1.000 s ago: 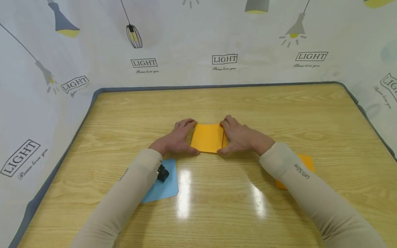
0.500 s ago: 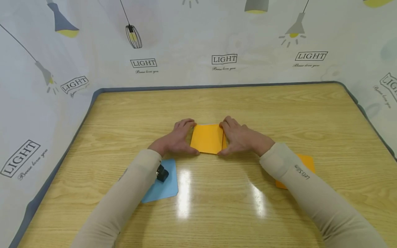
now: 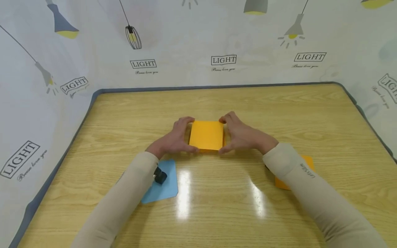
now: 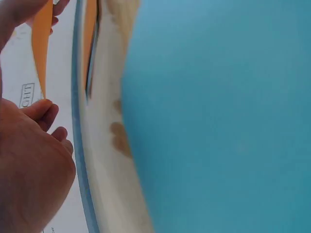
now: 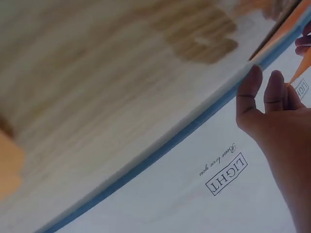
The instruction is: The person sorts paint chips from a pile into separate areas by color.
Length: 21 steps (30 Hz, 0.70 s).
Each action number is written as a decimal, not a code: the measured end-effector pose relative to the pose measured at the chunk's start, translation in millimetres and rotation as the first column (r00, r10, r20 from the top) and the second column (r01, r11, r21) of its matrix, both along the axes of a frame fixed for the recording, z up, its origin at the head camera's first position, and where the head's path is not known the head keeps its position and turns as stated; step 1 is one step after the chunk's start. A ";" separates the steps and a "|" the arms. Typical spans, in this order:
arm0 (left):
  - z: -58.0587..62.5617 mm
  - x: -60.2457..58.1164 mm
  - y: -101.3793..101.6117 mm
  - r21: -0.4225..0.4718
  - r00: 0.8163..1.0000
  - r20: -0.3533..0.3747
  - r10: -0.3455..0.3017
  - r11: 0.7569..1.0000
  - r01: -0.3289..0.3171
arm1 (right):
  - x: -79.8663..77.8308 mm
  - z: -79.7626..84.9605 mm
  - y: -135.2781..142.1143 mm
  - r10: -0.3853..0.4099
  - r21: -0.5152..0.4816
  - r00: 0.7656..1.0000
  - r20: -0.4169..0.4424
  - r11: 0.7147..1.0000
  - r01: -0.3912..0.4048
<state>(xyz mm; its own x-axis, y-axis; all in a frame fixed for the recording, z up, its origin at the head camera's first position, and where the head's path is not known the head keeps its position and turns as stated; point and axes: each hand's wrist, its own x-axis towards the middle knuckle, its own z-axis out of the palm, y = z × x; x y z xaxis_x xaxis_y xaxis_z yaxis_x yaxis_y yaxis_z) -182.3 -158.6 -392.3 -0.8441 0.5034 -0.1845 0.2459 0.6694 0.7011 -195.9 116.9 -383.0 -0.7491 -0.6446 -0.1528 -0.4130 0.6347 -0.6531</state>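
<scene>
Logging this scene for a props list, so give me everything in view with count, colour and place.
Table: one, light brown wood grain, across the scene
Backdrop: one, white with lamp drawings and LIGHT prints, around the table
Edging: one, blue-grey, where table and backdrop meet
Held orange sheet: one, orange, raised near the middle
Lower orange piece: at least one, orange, beneath it
Right orange sheet: one, orange, right, partly hidden
Blue sheet: one, light blue, left, partly hidden
Black part: one, black, before the blue sheet
Sleeves: two, beige, lower left and right
Left hand: one, bare, gripping the held sheet's left side
Right hand: one, bare, gripping its right side
</scene>
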 end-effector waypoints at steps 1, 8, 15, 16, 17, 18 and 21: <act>2.6 1.2 1.2 0.026 1.000 0.008 0.005 1.000 -0.005 | 1.1 1.5 2.6 -0.010 -0.030 1.000 0.022 0.999 0.011; 20.1 8.1 14.1 0.159 0.999 0.032 -0.001 0.987 -0.004 | 14.5 15.2 22.3 -0.053 -0.148 0.995 0.081 0.987 0.065; 35.3 18.8 35.0 0.312 0.999 0.025 -0.037 0.950 0.027 | 31.2 29.0 49.0 -0.064 -0.305 0.996 0.054 0.949 0.078; 37.5 20.3 38.8 0.337 0.999 0.017 -0.045 0.941 0.036 | 33.5 31.1 52.8 -0.068 -0.328 0.997 0.045 0.941 0.079; 39.6 21.8 42.6 0.357 0.999 0.009 -0.051 0.933 0.044 | 35.8 33.6 56.4 -0.069 -0.350 0.997 0.041 0.933 0.079; 41.5 23.2 46.2 0.377 0.998 0.002 -0.057 0.925 0.052 | 38.2 35.9 59.8 -0.071 -0.375 0.997 0.038 0.924 0.080; 45.2 26.4 56.6 0.452 0.997 0.006 -0.075 0.890 0.065 | 43.7 41.2 69.3 -0.071 -0.439 0.997 0.035 0.895 0.080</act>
